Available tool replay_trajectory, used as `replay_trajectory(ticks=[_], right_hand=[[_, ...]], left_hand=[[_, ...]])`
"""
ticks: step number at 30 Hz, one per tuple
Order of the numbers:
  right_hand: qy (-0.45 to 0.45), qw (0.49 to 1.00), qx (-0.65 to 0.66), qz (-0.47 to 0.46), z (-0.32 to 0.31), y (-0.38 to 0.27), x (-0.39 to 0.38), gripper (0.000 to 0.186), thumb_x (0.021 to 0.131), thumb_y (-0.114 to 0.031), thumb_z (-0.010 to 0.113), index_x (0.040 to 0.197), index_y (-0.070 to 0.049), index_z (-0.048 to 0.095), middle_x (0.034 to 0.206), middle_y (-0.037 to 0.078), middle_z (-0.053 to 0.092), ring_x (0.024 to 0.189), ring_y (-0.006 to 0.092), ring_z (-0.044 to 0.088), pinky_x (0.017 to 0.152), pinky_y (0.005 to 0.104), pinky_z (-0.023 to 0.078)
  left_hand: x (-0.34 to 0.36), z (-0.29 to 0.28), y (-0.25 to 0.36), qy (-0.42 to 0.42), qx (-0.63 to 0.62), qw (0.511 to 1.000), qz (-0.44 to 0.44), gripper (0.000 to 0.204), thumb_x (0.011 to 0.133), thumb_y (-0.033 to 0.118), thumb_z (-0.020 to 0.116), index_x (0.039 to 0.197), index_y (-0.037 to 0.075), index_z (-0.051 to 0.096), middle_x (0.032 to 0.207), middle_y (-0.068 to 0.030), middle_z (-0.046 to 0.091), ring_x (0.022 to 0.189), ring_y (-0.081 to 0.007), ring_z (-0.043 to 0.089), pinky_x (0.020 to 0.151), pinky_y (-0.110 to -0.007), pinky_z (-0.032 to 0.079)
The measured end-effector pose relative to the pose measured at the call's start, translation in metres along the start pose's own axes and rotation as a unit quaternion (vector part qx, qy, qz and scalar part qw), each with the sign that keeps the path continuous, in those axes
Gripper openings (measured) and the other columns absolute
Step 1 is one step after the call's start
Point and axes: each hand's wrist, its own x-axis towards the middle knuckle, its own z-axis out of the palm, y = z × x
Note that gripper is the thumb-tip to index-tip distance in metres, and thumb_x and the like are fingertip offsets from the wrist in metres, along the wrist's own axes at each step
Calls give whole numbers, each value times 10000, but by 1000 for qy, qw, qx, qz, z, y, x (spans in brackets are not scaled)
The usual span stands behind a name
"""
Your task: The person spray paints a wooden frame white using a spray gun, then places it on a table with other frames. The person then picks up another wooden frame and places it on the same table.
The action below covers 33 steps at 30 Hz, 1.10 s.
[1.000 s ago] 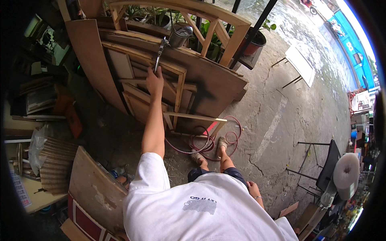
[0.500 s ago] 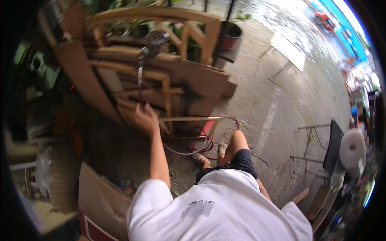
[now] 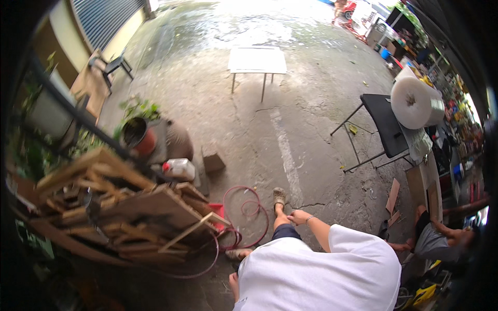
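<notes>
My right hand [image 3: 298, 216], with a thin band at the wrist, hangs in front of my right leg. Its fingers are loosely bent and hold nothing that shows. At the left edge of my white shirt [image 3: 311, 274] a part of my left hand [image 3: 234, 284] appears low by my side, its fingers mostly hidden. To my left lean stacked wooden frames and boards [image 3: 129, 217]. A greyish spray gun [image 3: 92, 205], blurred, hangs against them, apart from both hands. A dark red hose [image 3: 265, 228] lies coiled on the floor near my feet.
A white-topped table [image 3: 257, 60] stands ahead. On the right are a black folding table [image 3: 385, 122], a roll of clear wrap [image 3: 412, 102] and a crouching person [image 3: 438, 236]. A potted plant [image 3: 139, 136] and a white jug with a red cap [image 3: 179, 169] stand left.
My left hand has left the hose below the hanging spray gun and dropped to my side. My view has turned right, and my right hand has come into sight.
</notes>
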Motion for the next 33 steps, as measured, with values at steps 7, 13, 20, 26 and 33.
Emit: replay_trajectory(ticks=[7,13,20,26,33], right_hand=[[73,995,62,-9,-134,100,79,480,980,-448,560,1144,-14,684,989,156,740,801,249,728,787,391,557],[228,934,258,101,-258,197,77,414,983,-376,584,1107,6,683,959,123,738,767,206,714,737,358,567],[226,910,321,130,-338,222,93,416,991,-371,591,1088,28,655,897,91,714,688,178,677,669,338,557],[173,934,305,68,-452,188,149,386,1006,-336,577,1100,31,648,958,91,697,737,162,665,668,331,546],[168,954,234,79,-610,141,285,363,1006,-308,573,1083,40,642,908,85,692,733,163,655,672,319,537]], left_hand=[[112,69,132,-72,71,989,-111,350,987,342,590,873,14,632,775,-120,680,651,-225,654,616,-383,518],[248,160,303,-153,96,983,-45,335,1016,330,564,1077,7,628,895,-113,687,747,-201,660,697,-354,537],[360,246,406,-171,1,985,15,321,1030,371,540,1116,73,621,992,-63,703,778,-154,678,584,-274,472],[408,303,438,-170,-28,972,-162,385,1029,434,510,1103,74,623,1026,-67,703,793,-182,693,624,-308,511],[537,352,465,-176,21,964,-196,366,1003,416,575,1064,57,607,890,-66,685,707,-160,650,550,-300,479]])
